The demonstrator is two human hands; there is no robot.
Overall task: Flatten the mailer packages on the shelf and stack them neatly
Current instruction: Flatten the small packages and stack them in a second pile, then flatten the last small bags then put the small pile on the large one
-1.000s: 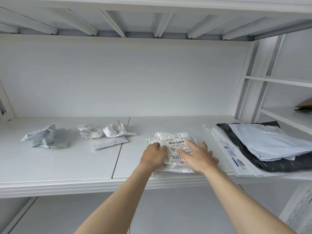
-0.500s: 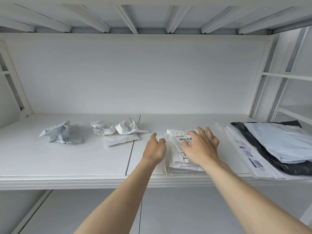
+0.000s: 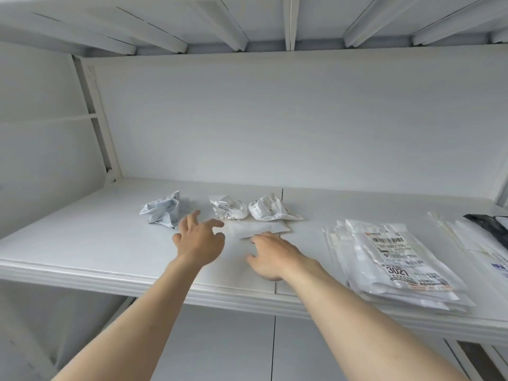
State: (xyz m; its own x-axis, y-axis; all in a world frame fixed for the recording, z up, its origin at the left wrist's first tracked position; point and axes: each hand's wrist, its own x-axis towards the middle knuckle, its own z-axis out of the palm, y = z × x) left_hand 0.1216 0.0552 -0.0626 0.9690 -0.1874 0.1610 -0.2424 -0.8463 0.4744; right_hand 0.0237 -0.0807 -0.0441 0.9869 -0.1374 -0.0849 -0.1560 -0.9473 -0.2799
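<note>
On the white shelf, the unprocessed mailers lie in a row toward the back. Farthest left is a crumpled pale blue-grey plastic mailer. Next comes a balled white plastic mailer with black print, then a second crumpled white plastic mailer just beside it. A flat white plastic mailer lies directly in front of these two.

The left hand hovers with its fingers spread apart and holds nothing; it sits between the blue-grey mailer and the flat mailer. The right hand is also unclenched, its fingertips at or just short of the near edge of the flat mailer; contact cannot be confirmed.

To the right, well apart from the hands, rests the stack of flattened white labelled mailers. At the right edge lies a second pile of larger mailers, partly out of view.

The step in hand appears to be collecting the next mailer. Recommended procedure: draw the flat mailer toward the shelf front, press both palms outward from the centre to expel air, then align its edges with the stack. Avoid sweeping the crumpled mailers backward during the reach.
</note>
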